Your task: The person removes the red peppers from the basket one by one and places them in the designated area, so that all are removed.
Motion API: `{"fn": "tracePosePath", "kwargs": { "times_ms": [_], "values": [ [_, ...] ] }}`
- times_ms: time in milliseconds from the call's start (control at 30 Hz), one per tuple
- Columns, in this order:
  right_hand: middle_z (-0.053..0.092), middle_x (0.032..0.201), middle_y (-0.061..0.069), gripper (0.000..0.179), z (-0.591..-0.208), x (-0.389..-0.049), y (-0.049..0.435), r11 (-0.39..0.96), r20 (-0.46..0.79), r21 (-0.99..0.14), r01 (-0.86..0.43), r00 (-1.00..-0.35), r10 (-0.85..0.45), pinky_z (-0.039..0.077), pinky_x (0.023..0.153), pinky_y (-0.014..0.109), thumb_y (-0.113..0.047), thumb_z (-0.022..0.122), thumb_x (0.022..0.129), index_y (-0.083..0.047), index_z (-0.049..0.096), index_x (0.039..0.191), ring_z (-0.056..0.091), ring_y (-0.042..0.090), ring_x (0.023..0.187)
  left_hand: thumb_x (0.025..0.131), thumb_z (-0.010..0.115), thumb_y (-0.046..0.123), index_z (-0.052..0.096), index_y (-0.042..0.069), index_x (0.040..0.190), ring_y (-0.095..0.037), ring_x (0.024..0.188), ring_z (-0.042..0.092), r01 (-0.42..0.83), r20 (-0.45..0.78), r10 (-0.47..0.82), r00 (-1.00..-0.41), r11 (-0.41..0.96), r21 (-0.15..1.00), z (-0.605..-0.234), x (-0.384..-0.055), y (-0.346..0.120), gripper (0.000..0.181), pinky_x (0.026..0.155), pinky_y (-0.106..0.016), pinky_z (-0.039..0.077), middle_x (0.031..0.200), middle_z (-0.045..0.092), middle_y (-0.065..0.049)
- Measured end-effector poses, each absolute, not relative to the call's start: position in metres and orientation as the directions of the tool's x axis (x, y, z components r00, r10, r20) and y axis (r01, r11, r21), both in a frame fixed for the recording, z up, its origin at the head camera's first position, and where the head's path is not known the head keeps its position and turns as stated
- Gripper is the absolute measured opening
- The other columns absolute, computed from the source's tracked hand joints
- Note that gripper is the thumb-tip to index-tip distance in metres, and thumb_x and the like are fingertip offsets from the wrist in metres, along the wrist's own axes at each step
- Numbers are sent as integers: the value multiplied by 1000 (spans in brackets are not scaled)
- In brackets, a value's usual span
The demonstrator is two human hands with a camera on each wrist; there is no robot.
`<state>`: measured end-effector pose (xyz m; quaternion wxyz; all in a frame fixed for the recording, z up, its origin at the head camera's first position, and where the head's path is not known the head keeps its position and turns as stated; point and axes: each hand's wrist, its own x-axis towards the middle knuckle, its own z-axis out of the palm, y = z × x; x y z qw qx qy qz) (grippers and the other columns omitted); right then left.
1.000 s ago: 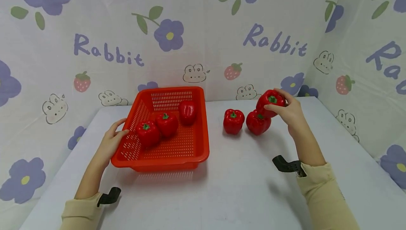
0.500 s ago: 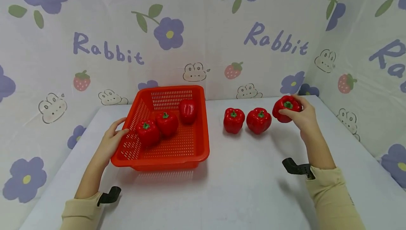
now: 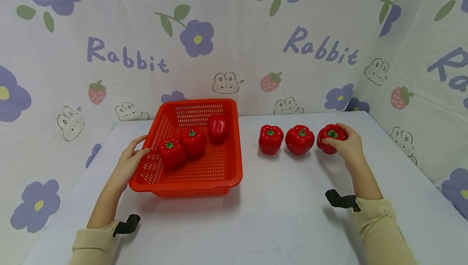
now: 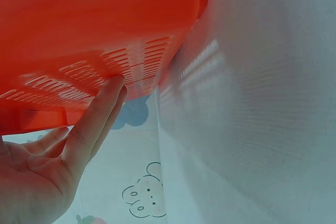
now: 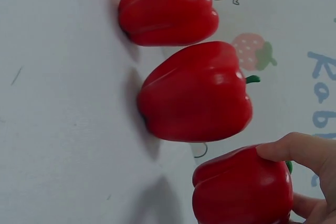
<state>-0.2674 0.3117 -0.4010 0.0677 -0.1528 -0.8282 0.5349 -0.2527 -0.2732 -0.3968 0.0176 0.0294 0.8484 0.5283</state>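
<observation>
Lowered since half a second ago, the held pepper (image 5: 241, 187) is now about level with its neighbours, at the right end of a row of three; a second ago it overlapped the middle pepper (image 3: 300, 142). Whether its base touches the table (image 3: 270, 216) cannot be told for sure, though the right wrist view hints at a gap. By the look of it, setting down is the step in hand; the next move calls for a settled base, then loosened fingers that do not nudge the row. Gripping it is the right hand (image 3: 349, 145), thumb across the near side, fingers behind, forearm reaching in from the near right. Middle pepper and left pepper (image 3: 271, 141) stand upright, just beside each other. Further left, the basket (image 3: 204, 185) holds two upright peppers (image 3: 193, 142) and a pepper on its side (image 3: 217, 129). The left hand (image 3: 128, 163) holds the basket's left side, thumb over the rim, fingers straight along the outer wall. Behind hangs printed cloth (image 3: 248, 21).
</observation>
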Motion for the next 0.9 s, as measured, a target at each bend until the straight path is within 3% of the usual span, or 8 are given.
{"fn": "tracePosePath", "kwargs": {
  "times_ms": [533,900],
  "values": [
    [21,158,29,79,-418,-269,308,444,-26,-883,153,-960,280,32,113,60,-12,63,90,-4,19,155,20,48,145,104,39,33,18,20,157,-11,91,69,26,-5,69,-998,441,897,-400,-255,-275,58,73,-31,61,138,48,-33],
    [11,161,27,85,-408,-268,302,430,-35,-887,168,-953,300,34,110,62,-16,63,92,-15,10,158,13,46,148,104,39,32,19,20,157,-9,89,69,32,1,71,-997,434,900,-401,-257,-276,58,72,-31,61,137,49,-34]
  ]
}}
